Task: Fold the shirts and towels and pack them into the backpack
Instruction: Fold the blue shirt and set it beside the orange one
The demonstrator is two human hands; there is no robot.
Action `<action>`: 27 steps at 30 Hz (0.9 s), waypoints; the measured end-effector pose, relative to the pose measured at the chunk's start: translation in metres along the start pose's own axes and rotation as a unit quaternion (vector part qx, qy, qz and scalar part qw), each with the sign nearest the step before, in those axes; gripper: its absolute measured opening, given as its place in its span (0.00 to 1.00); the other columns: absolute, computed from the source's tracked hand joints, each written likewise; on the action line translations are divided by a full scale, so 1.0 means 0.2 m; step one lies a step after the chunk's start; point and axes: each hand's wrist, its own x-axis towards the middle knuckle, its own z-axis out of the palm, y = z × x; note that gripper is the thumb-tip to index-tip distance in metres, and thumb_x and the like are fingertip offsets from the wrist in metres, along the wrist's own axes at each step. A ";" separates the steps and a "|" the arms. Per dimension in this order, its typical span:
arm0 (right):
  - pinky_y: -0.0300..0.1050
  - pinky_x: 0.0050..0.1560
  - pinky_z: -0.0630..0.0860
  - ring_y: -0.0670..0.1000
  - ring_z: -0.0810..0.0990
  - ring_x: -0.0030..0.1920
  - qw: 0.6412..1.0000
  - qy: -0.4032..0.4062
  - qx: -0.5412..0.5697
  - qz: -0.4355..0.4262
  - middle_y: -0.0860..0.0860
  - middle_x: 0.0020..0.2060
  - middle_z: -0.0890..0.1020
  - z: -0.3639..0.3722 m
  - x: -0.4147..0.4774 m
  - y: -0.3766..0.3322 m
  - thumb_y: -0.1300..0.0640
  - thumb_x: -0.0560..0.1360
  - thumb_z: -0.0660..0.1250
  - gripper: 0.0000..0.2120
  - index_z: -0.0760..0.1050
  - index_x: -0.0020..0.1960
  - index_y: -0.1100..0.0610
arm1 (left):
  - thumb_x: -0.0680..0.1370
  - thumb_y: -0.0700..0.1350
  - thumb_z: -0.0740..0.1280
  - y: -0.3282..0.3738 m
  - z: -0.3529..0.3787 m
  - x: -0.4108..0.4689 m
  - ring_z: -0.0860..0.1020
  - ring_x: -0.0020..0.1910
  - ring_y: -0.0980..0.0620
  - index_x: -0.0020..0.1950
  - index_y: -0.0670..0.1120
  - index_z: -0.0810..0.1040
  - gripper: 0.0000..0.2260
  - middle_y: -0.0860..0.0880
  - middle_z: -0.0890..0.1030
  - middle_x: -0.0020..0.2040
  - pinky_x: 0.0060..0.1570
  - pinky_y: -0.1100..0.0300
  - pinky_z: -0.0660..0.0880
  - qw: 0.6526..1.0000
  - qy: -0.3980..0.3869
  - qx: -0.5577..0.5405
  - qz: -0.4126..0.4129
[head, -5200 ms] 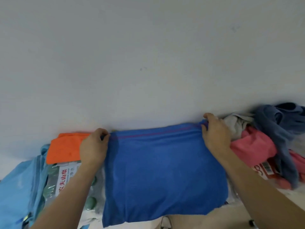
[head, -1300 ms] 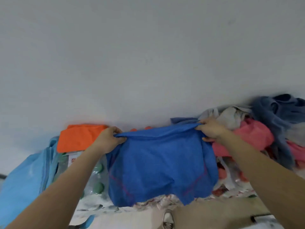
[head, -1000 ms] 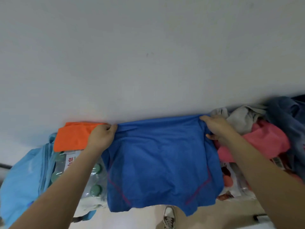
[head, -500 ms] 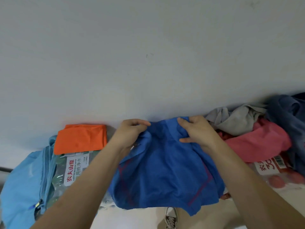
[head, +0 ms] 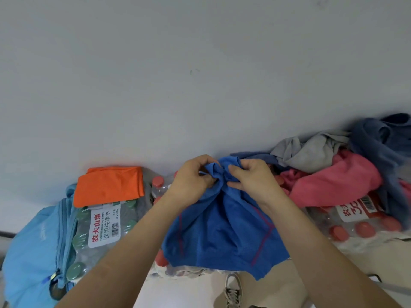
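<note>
Head view, the only one. Both hands are raised at mid-frame, just beside each other, before a plain pale wall. Left hand: grip curled, pinching the gathered top edge of the blue shirt. Right hand: thumb and fingers pinching the same bunch from the other side. The shirt hangs from this bunch and fans out below, with a thin red seam line down each side. Its hem drapes over the front edge of a shrink-wrapped pack of red-capped bottles, which is mostly hidden under the cloth. Left of that is a wrapped pack of green-capped water bottles with a white label in red script. On its far edge, against the wall, lies a folded orange cloth, flat and squared. A light blue backpack slumps against this pack's left side with its zip line facing up. There is a dark gap low along the zip, and I cannot tell what is inside. Right of the hands, a loose heap sits on another wrapped pack of red-capped bottles: a pink garment in front, a grey garment behind it, and a dark blue garment at the right edge, all crumpled and overlapping. A laced shoe shows on the floor below the shirt's hem.
</note>
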 end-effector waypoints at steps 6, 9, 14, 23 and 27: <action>0.51 0.53 0.81 0.43 0.71 0.31 1.000 0.020 0.010 0.007 0.43 0.22 0.62 -0.06 0.00 -0.05 0.59 0.80 0.62 0.19 0.63 0.31 0.56 | 0.70 0.27 0.65 0.14 -0.10 -0.03 0.73 0.40 0.67 0.44 0.44 0.82 0.14 0.51 0.75 0.47 0.39 0.73 0.69 0.981 -0.115 0.131 0.081; 0.57 0.54 0.79 0.52 0.77 0.40 0.998 -0.063 0.013 0.013 0.55 0.31 0.74 -0.05 -0.03 -0.08 0.56 0.79 0.62 0.17 0.72 0.36 0.65 | 0.70 0.32 0.70 0.14 -0.11 0.01 0.71 0.50 0.67 0.42 0.53 0.82 0.15 0.56 0.73 0.54 0.48 0.75 0.68 0.965 -0.106 0.208 0.117; 0.53 0.59 0.77 0.57 0.81 0.56 0.993 -0.108 0.022 0.031 0.62 0.51 0.82 -0.03 -0.08 -0.11 0.59 0.80 0.59 0.13 0.77 0.54 0.67 | 0.70 0.35 0.70 0.17 -0.05 0.05 0.78 0.46 0.53 0.45 0.48 0.82 0.09 0.53 0.80 0.45 0.49 0.60 0.74 0.939 -0.044 0.317 0.128; 0.50 0.45 0.76 0.53 0.81 0.40 0.993 -0.086 -0.056 -0.056 0.64 0.42 0.83 -0.04 -0.07 -0.05 0.56 0.78 0.66 0.10 0.82 0.45 0.60 | 0.70 0.48 0.72 0.14 -0.01 0.11 0.73 0.46 0.49 0.45 0.45 0.79 0.09 0.48 0.76 0.45 0.45 0.58 0.70 0.880 -0.017 0.433 0.195; 0.58 0.46 0.75 0.55 0.76 0.41 0.992 -0.091 -0.041 -0.079 0.72 0.45 0.77 -0.07 -0.06 -0.06 0.54 0.75 0.65 0.13 0.79 0.46 0.66 | 0.66 0.57 0.76 0.10 -0.09 0.13 0.72 0.53 0.51 0.45 0.45 0.79 0.18 0.49 0.76 0.53 0.55 0.57 0.70 0.916 -0.103 0.374 0.105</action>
